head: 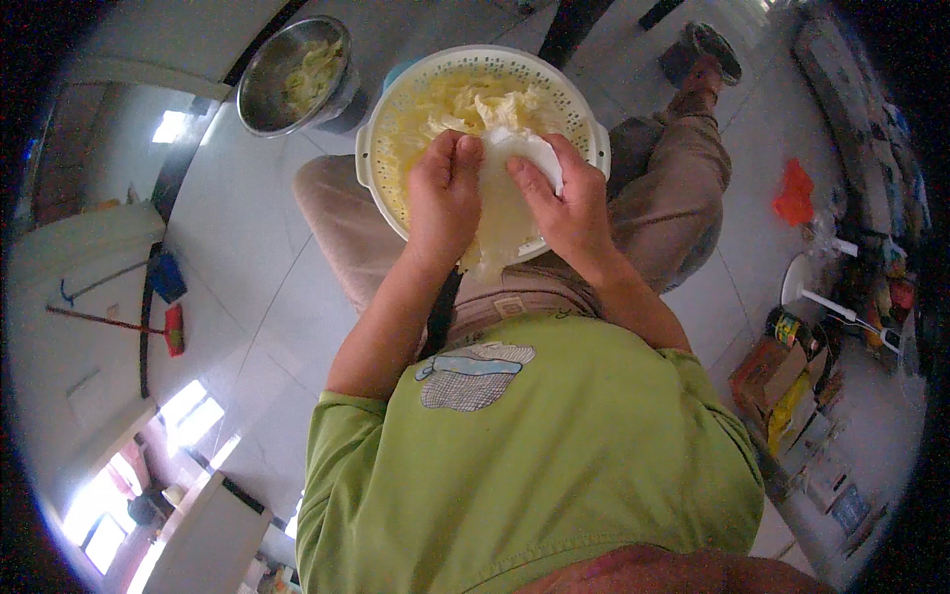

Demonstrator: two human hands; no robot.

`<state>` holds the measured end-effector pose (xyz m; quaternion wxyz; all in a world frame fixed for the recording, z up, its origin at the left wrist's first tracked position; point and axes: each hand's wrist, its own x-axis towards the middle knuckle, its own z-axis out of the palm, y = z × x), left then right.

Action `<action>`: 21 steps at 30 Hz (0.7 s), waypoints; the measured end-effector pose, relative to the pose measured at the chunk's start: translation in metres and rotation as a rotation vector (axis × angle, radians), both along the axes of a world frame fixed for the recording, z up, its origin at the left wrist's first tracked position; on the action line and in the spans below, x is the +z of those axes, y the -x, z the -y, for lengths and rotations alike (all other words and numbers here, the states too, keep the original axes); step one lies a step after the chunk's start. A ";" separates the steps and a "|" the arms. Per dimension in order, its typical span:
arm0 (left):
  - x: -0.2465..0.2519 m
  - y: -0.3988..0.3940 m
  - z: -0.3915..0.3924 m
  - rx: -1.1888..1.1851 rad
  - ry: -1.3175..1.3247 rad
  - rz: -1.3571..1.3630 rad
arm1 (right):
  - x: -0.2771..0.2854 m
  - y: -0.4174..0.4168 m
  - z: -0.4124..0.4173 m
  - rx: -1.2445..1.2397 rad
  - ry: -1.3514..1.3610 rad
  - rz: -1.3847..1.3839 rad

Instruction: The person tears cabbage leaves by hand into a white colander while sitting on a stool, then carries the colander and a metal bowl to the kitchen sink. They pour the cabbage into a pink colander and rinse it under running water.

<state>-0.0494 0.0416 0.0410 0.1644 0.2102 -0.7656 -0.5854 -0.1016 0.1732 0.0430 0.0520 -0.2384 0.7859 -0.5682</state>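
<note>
Both hands hold a large pale napa cabbage leaf (505, 204), its thick white base towards my knees and its thinner end hanging towards my lap. My left hand (447, 197) is curled at the leaf's left edge, its fingers partly hidden. My right hand (570, 197) grips the right edge, thumb on top and fingers around the white part. Beneath them a cream plastic colander (364, 152) with perforated walls rests at my lap, between my legs. Torn yellowish cabbage pieces (438, 100) fill much of it.
Beyond my left knee stands a steel bowl (256, 82) with cabbage scraps (315, 70) inside. A blue dustpan (168, 276) and a red broom (174, 330) are at far left. On the right are a red plastic bag (794, 193) and a cardboard box (768, 364).
</note>
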 end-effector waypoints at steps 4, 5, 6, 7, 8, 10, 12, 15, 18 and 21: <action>-0.018 -0.001 -0.005 0.080 -0.553 0.005 | -0.011 0.003 0.005 0.019 0.105 0.130; -0.018 -0.001 -0.007 0.108 -0.680 0.013 | -0.017 0.005 0.005 0.028 0.123 0.174; -0.020 0.000 -0.009 0.123 -0.695 0.027 | -0.021 0.006 0.005 0.031 0.145 0.214; -0.023 0.000 -0.010 0.138 -0.710 0.041 | -0.024 0.007 0.006 0.033 0.166 0.254; -0.024 0.000 -0.011 0.152 -0.724 0.055 | -0.026 0.007 0.005 0.034 0.188 0.294; -0.026 0.000 -0.012 0.149 -0.789 0.002 | -0.022 0.006 0.006 0.053 0.249 0.396; -0.031 -0.001 -0.014 0.146 -0.790 -0.074 | -0.022 0.006 0.007 0.060 0.284 0.465; -0.046 -0.003 -0.018 0.207 -0.684 -0.223 | -0.025 0.006 0.008 0.053 0.277 0.484; -0.044 0.000 -0.019 0.307 -0.705 -0.287 | -0.024 0.005 0.010 0.011 0.260 0.482; -0.016 -0.001 -0.001 0.237 -0.904 -0.171 | -0.026 0.011 0.006 -0.060 0.288 0.510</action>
